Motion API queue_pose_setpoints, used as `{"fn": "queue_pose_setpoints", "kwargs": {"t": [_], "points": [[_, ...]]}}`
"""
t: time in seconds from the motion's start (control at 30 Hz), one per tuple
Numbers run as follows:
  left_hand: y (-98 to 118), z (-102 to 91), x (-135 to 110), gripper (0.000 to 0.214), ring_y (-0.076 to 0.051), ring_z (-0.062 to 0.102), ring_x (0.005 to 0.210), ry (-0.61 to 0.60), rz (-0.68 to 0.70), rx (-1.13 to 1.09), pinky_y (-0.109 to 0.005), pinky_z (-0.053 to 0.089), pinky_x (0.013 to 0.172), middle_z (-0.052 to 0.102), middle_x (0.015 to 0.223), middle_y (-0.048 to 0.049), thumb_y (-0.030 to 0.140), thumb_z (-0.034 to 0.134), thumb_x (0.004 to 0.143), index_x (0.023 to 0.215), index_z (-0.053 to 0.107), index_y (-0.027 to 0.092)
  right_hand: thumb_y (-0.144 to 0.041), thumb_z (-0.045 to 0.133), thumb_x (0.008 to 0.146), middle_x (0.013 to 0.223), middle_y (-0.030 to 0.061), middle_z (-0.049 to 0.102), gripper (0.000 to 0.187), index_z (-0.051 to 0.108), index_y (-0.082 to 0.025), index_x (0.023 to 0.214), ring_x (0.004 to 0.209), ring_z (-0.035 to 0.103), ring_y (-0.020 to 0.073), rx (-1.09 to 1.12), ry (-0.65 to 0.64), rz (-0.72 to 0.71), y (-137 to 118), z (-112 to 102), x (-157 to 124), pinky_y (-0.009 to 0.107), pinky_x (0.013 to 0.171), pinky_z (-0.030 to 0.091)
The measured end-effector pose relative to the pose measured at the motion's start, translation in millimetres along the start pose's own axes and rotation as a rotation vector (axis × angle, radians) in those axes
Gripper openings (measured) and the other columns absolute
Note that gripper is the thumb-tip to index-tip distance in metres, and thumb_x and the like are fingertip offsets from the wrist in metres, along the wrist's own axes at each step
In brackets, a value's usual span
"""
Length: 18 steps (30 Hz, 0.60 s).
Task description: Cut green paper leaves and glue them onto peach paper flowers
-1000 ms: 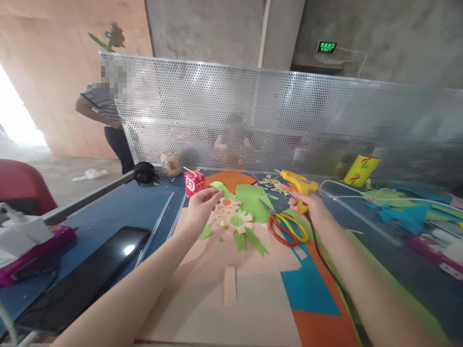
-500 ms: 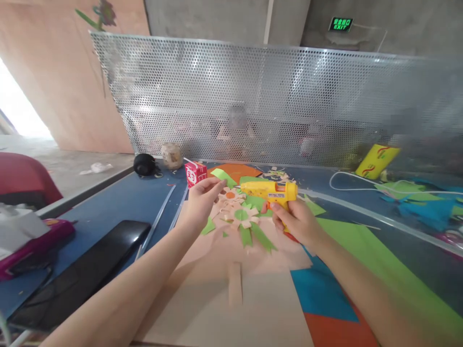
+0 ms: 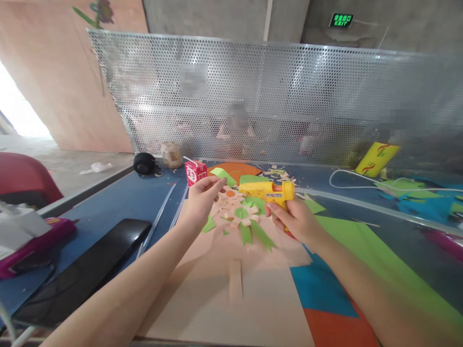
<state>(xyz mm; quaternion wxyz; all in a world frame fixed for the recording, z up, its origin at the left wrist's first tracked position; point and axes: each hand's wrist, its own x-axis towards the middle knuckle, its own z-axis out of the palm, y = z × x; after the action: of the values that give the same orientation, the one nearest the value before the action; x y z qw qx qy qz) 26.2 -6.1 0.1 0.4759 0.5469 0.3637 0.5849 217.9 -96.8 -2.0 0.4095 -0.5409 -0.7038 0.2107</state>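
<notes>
My left hand [image 3: 202, 197] is closed, thumb and fingers pinching a light green paper piece [image 3: 223, 175]. My right hand [image 3: 294, 217] grips a yellow hot glue gun [image 3: 265, 191] by its handle, a finger at the trigger. Its nozzle points left, close to the green piece and my left fingertips. Below both hands lies a paper flower [image 3: 241, 213] with pale petals and a green centre, with green paper leaves [image 3: 261, 235] under it. Behind it, another flower [image 3: 230, 194] with an orange centre is partly covered by my left hand.
Pale paper sheets [image 3: 202, 299] cover the front, with a loose pale strip [image 3: 236, 281] on top. Blue [image 3: 321, 286] and green sheets [image 3: 369, 250] lie at right. A red drink carton [image 3: 195, 172], a black phone-like slab [image 3: 87, 270] and a perforated metal screen [image 3: 202, 101] stand around.
The glue gun has shifted very slightly left, its nozzle tip now less visible beside the green paper. My left hand stays nearly still. The view has moved a little.
</notes>
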Motion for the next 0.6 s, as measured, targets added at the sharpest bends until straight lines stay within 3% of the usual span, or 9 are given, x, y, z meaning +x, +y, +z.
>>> {"fn": "queue_pose_setpoints", "kwargs": {"t": [0.6], "points": [[-0.2, 1.3, -0.6, 0.017, -0.008, 0.052, 0.055, -0.012, 0.017, 0.008, -0.018, 0.034, 0.045, 0.054, 0.058, 0.0011, 0.031, 0.065, 0.062, 0.064, 0.059, 0.015, -0.05, 0.037, 0.082, 0.044, -0.0058, 0.038, 0.034, 0.043, -0.019, 0.068, 0.037, 0.036, 0.0068, 0.054, 0.015, 0.061, 4.3, -0.4, 0.2, 0.021, 0.039, 0.031]]}}
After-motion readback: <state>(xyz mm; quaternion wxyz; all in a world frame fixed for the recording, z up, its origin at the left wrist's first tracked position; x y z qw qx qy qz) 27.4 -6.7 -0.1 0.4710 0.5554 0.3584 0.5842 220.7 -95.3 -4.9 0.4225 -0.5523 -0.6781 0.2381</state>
